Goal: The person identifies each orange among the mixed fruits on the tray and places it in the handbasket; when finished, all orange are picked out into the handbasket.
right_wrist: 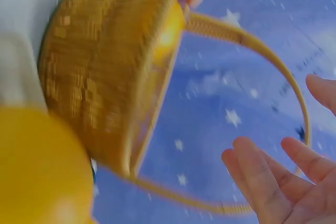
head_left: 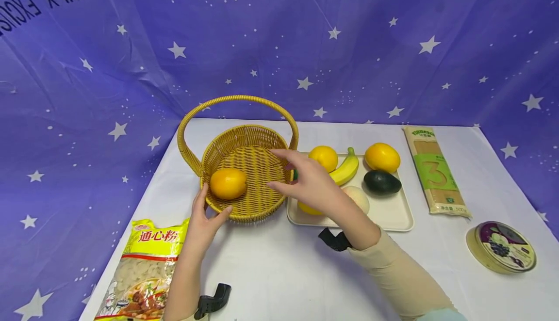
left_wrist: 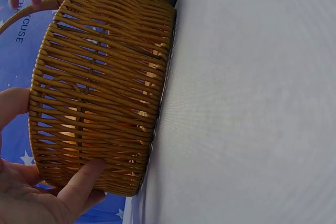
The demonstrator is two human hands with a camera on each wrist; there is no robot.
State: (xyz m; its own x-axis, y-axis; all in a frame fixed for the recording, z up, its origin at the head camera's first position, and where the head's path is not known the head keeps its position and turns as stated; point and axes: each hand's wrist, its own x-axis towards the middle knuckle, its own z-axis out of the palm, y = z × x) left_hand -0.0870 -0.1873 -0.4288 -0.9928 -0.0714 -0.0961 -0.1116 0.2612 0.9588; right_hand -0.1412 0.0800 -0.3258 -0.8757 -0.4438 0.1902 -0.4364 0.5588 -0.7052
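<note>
A round woven wicker basket [head_left: 262,175] with a tall arched handle stands on the white table, and an orange-yellow oval fruit [head_left: 228,184] lies inside at its left. My left hand [head_left: 204,224] holds the basket's near left side, its thumb at the rim. In the left wrist view, one finger [left_wrist: 84,182] presses on the woven outer wall. Over the basket's right rim my right hand [head_left: 312,180] hangs with fingers spread and nothing between them. The right wrist view shows its fingers [right_wrist: 262,177] apart from the basket, beside the handle [right_wrist: 278,72].
Right of the basket, a cream tray [head_left: 395,221] bears a banana [head_left: 347,168], a dark avocado [head_left: 382,183], a pale round fruit [head_left: 357,199] and several yellow-orange fruits [head_left: 382,157]. A noodle pack [head_left: 436,170], round tub [head_left: 502,247] and macaroni bag [head_left: 146,272] lie around.
</note>
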